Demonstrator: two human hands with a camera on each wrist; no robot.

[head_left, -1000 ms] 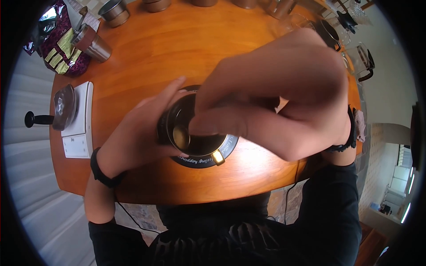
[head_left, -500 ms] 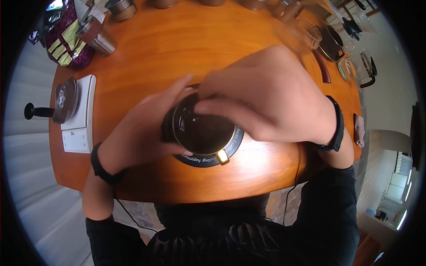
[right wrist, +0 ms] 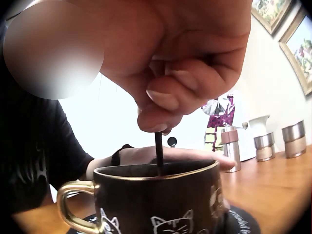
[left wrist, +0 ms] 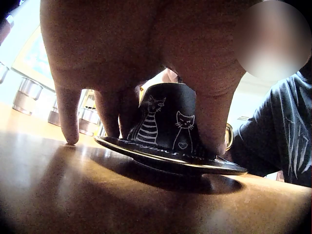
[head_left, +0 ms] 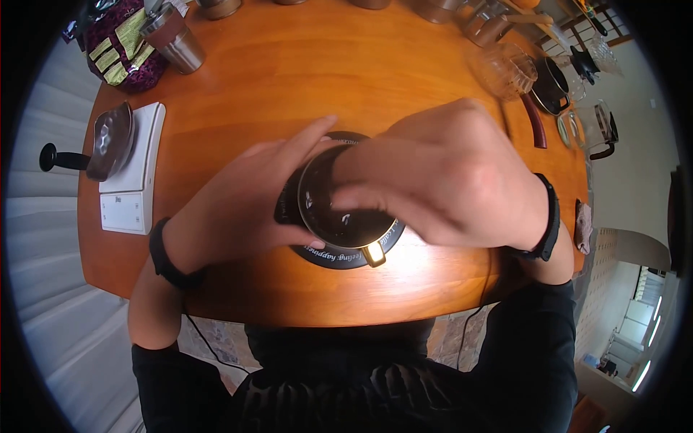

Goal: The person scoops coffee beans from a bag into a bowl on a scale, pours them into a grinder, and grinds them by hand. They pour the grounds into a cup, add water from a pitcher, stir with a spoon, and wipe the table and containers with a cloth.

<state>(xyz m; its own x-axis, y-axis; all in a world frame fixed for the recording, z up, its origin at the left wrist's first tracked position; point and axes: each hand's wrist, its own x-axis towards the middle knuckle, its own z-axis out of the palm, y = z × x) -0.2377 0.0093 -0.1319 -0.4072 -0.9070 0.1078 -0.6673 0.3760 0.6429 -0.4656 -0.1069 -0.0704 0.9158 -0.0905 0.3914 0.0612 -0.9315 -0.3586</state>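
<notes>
A black cup (head_left: 346, 209) with white cat drawings and a gold handle (head_left: 373, 253) stands on a black saucer (head_left: 328, 257) on the wooden table (head_left: 289, 79). My left hand (head_left: 238, 209) wraps the cup's left side, thumb near the front rim and fingers round the back. In the left wrist view the cup (left wrist: 168, 117) sits between thumb and fingers (left wrist: 68, 117), fingertips down at the saucer (left wrist: 170, 158). My right hand (head_left: 447, 180) hovers over the cup and pinches a thin black stirrer (right wrist: 159, 153) that dips into the cup (right wrist: 161, 200).
A white scale (head_left: 130, 180) carrying a dark dish (head_left: 108, 141) lies at the left edge. A purple bag (head_left: 119, 43) and steel tumbler (head_left: 177, 40) stand far left. A glass vessel (head_left: 505, 68), a dark pot (head_left: 552, 86) and a carafe (head_left: 599, 126) crowd the far right.
My right hand has dropped lower over the cup and shifted slightly right, still working the stirrer. The left hand stays round the cup, which remains on its saucer.
</notes>
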